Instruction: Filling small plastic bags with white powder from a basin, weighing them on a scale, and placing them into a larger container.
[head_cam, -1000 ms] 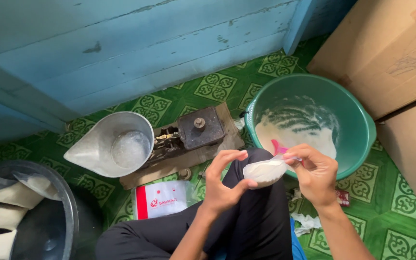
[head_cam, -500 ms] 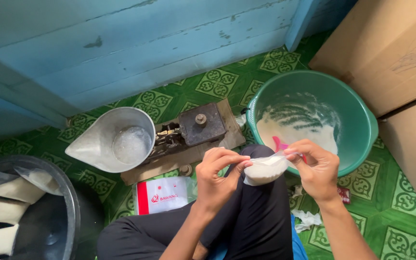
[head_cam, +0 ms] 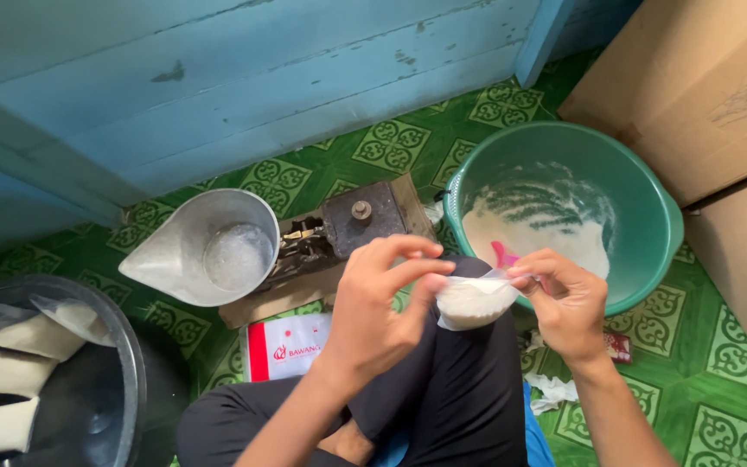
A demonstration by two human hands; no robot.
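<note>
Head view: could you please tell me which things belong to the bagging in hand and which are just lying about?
In use: small plastic bag of white powder, held by left hand and right hand; green basin; metal scale pan.
Lying about: red-and-white packet, cardboard boxes, dark tub.

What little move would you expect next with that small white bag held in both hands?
Probably twisting or knotting the bag's neck shut. The left hand and right hand both pinch the top of the small plastic bag, which already bulges with white powder and hangs above the knee, away from the green basin.
</note>
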